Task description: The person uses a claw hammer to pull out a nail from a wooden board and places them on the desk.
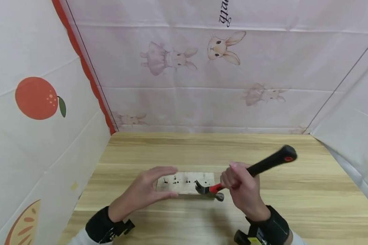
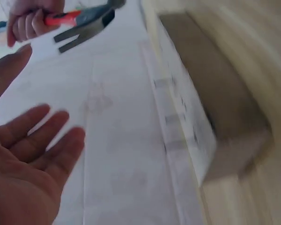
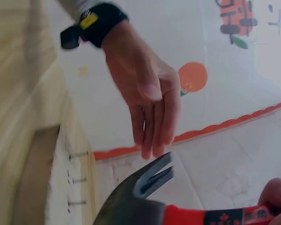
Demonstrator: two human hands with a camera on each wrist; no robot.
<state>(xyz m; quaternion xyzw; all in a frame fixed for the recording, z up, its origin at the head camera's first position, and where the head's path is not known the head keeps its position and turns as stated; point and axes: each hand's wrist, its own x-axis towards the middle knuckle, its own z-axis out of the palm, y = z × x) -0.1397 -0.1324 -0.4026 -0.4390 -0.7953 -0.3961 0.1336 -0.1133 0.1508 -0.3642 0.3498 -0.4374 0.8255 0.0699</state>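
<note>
A pale wooden block [image 1: 188,189] lies on the table, with several nails [image 3: 78,180] standing up from its top and small dark holes beside them. My right hand [image 1: 243,188] grips a claw hammer [image 1: 271,161] by its black and red handle. The hammer's head [image 3: 131,199] hangs over the right part of the block, claw pointing left. Around the block's left end my left hand [image 1: 144,189] is held with fingers and thumb spread. In the left wrist view its palm [image 2: 28,187] holds nothing and appears apart from the block.
The wood-grain table [image 1: 159,149] meets a pink sheet [image 1: 178,105] printed with rabbits at the back. White sheets with fruit prints, such as an orange [image 1: 36,98], rise on the left; another pale sheet [image 1: 352,129] hangs on the right.
</note>
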